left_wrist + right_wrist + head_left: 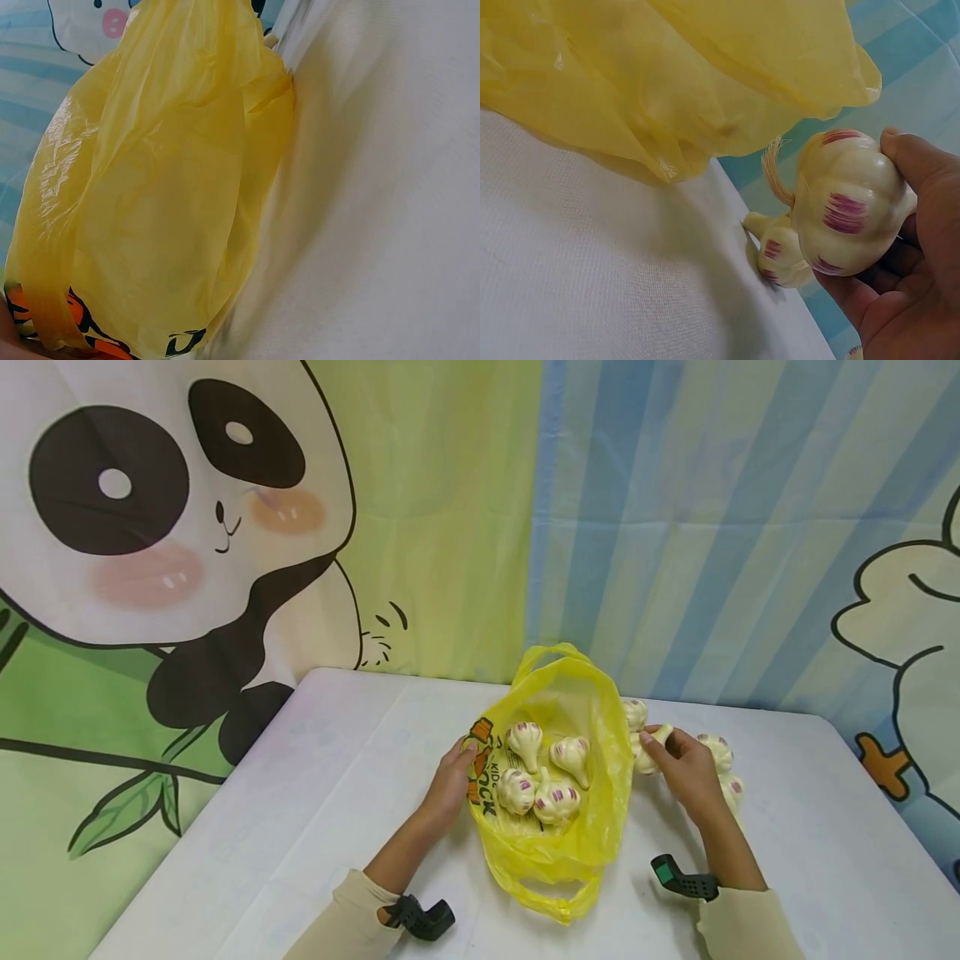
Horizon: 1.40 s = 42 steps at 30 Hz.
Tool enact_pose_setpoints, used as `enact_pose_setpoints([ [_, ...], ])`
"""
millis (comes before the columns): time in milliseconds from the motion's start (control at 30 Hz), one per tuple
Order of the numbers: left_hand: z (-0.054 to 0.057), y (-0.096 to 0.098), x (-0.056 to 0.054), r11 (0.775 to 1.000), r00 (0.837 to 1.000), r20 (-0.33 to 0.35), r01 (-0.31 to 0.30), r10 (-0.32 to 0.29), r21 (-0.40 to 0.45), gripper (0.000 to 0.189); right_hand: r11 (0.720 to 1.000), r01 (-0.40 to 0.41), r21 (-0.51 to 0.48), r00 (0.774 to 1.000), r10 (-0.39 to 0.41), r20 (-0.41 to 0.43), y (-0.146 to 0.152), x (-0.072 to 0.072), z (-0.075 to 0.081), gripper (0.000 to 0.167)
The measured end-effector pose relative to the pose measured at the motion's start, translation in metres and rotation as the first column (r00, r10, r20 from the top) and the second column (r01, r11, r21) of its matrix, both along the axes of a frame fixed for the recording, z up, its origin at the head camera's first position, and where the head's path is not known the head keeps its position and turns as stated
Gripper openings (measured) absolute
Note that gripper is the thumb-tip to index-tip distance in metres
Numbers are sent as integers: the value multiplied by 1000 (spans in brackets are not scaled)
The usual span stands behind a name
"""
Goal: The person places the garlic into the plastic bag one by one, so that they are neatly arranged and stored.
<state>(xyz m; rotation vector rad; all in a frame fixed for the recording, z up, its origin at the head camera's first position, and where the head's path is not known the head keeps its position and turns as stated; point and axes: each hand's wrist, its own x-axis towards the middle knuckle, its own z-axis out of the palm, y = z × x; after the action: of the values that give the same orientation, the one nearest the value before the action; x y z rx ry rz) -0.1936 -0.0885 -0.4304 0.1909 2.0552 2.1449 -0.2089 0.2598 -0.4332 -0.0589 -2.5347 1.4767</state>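
A yellow plastic bag (555,852) lies on the table with its mouth open, and several garlic bulbs (558,802) with purple streaks show inside. My left hand (447,781) grips the bag's left edge, thumb over the printed side. To the right of the bag, my right hand (686,768) holds a garlic bulb (847,202) between thumb and fingers, its tuft of roots facing the bag. Behind that bulb another garlic bulb (776,255) rests on the table. In the left wrist view the bag (165,187) hides nearly all of the left hand.
More garlic bulbs lie right of the bag: one garlic bulb (635,714) behind the held one, another garlic bulb (717,752) beyond the right hand. The white table (300,827) ends at a printed curtain (450,527) at the back. Each wrist wears a black device (423,918).
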Motion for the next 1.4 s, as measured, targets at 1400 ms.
enact_pose_setpoints([
  [1400, 2, 0, 2, 1000, 1000, 9, 6, -6, 19, 55, 998, -7, -58, 996, 2, -87, 2, 1, 68, 50],
])
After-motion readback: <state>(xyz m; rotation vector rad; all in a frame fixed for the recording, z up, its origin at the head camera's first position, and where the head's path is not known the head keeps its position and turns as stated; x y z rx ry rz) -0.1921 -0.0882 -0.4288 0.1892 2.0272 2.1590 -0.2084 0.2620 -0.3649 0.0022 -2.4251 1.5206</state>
